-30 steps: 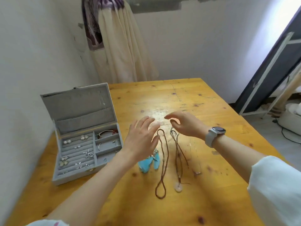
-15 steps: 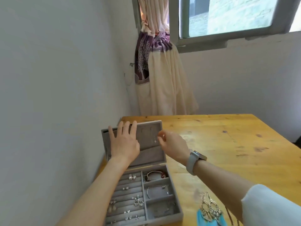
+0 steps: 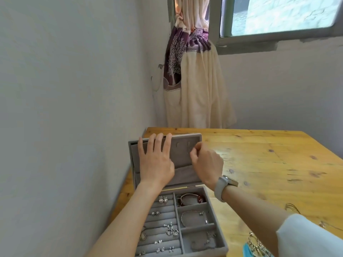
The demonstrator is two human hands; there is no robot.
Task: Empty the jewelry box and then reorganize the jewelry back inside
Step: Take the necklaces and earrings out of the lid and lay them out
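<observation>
The grey jewelry box (image 3: 217,236) stands open at the table's left edge, its lid (image 3: 185,147) upright. My left hand (image 3: 156,160) lies flat against the inside of the lid, fingertips at its top rim. My right hand (image 3: 206,162) is at the lid's inner panel, thumb and forefinger pinched together on something too small to identify. Earrings and rings (image 3: 170,230) fill the left slots. A beaded bracelet (image 3: 191,198) and a thin bangle (image 3: 191,216) lie in the right compartments.
The wooden table (image 3: 278,164) stretches to the right. Hoop earrings with blue tassels (image 3: 256,245) lie by my right sleeve, a cord necklace (image 3: 292,207) beyond it. A wall runs close on the left; a tied curtain (image 3: 194,80) hangs under a window behind.
Both hands left the necklaces on the table and went to the box lid. The view swung left and up. My right fingers have since closed into a pinch at the lid.
</observation>
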